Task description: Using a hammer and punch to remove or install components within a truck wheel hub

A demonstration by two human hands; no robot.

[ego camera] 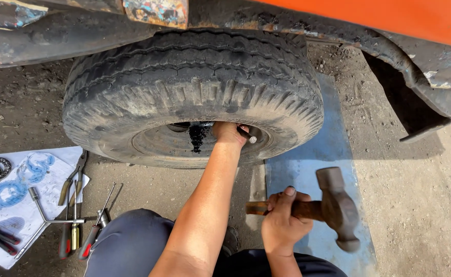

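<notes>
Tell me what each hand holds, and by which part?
Right hand grips the hammer by its wooden handle. Left hand holds a metal rod at the wheel hub.

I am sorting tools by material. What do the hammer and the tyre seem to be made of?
The hammer in the right hand looks like dull, rusty-brown steel at its head, on a brown handle, probably wood. The tyre looks like black rubber, matte and dusty, with worn ribbed tread.
</notes>
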